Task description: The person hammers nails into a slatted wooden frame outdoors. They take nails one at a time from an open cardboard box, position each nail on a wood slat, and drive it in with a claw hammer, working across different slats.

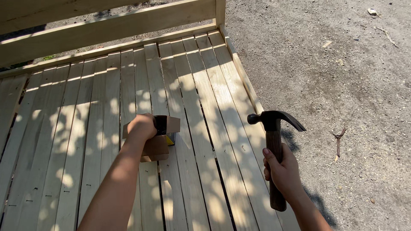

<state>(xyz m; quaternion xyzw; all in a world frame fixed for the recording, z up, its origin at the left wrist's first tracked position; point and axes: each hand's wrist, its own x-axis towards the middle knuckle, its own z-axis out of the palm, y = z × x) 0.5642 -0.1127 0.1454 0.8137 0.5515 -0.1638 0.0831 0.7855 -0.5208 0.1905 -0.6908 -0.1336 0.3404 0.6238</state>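
left hand (pixel 142 126) is down in an open cardboard box (pixel 159 143), fingers hidden inside, so can't tell if they're apart or closed; box sits on the slats (pixel 205 128) mid-deck. right hand (pixel 283 172) has fingers wrapped tight round the hammer (pixel 274 145) handle, head up, claw pointing right, over the deck's right edge by the dirt (pixel 342 85).

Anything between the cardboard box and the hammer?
Head view: only bare wooden slats lie between the cardboard box under the left hand and the claw hammer in the right hand.
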